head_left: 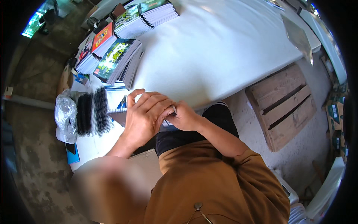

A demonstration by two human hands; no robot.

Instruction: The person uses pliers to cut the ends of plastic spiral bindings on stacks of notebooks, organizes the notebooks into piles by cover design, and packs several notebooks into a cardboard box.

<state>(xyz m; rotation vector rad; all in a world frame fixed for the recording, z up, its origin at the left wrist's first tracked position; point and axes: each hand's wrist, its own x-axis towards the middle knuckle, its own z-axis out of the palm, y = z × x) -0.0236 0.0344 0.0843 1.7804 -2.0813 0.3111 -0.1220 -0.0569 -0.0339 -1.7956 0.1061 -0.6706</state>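
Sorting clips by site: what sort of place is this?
Likely a notebook-binding workshop: stacks of spiral-bound notebooks and black binding coils on the table, a wooden pallet on the floor.

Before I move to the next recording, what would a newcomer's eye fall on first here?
Probably the bright-covered spiral notebooks, stacked at the upper left on the white table. Next come the left hand and right hand, close together at the table's near edge. Black wire coils stand out left of them, and a wooden pallet on the floor at right.
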